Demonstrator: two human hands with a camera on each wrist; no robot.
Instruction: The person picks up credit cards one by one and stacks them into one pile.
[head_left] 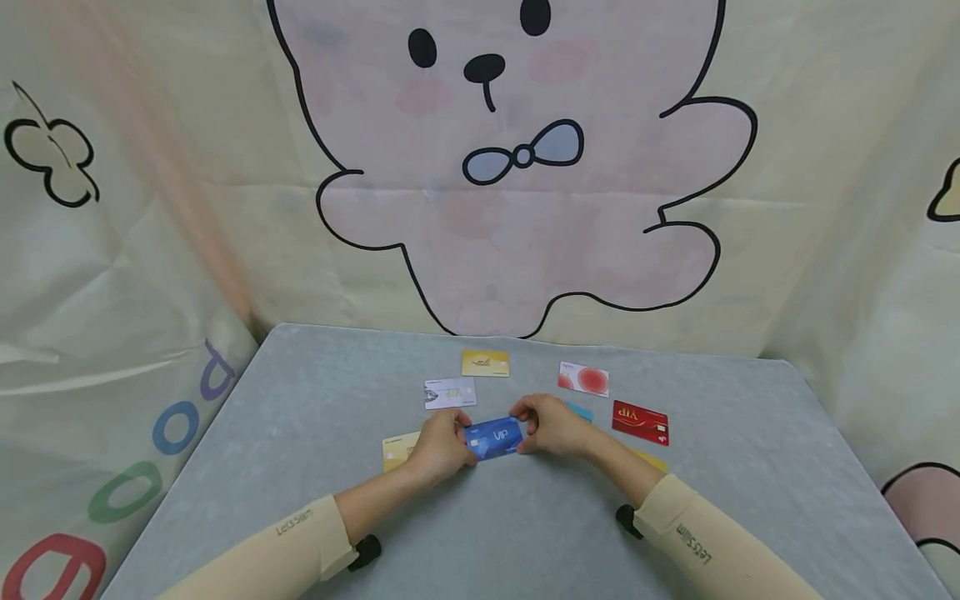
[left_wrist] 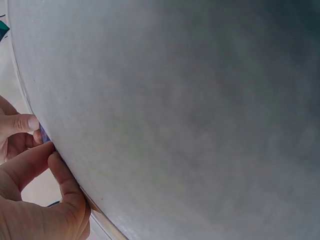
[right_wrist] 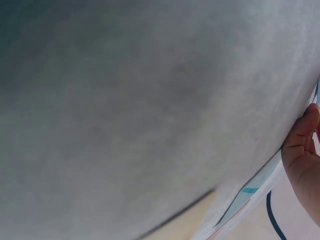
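In the head view a blue VIP card is held between both hands near the middle of the table. My left hand pinches its left end between thumb and fingers. The right hand pinches its right end the same way. A pale yellow card lies partly hidden behind the left hand. Beside the right hand, a light blue card shows only a corner. Under the right forearm, part of a yellow card peeks out. In the left wrist view, just a sliver of the blue card shows by the fingertips.
Farther back on the grey table lie a gold card, a silver VIP card and a white card with red circles. A red VIP card is to the right. A printed cloth hangs behind the table.
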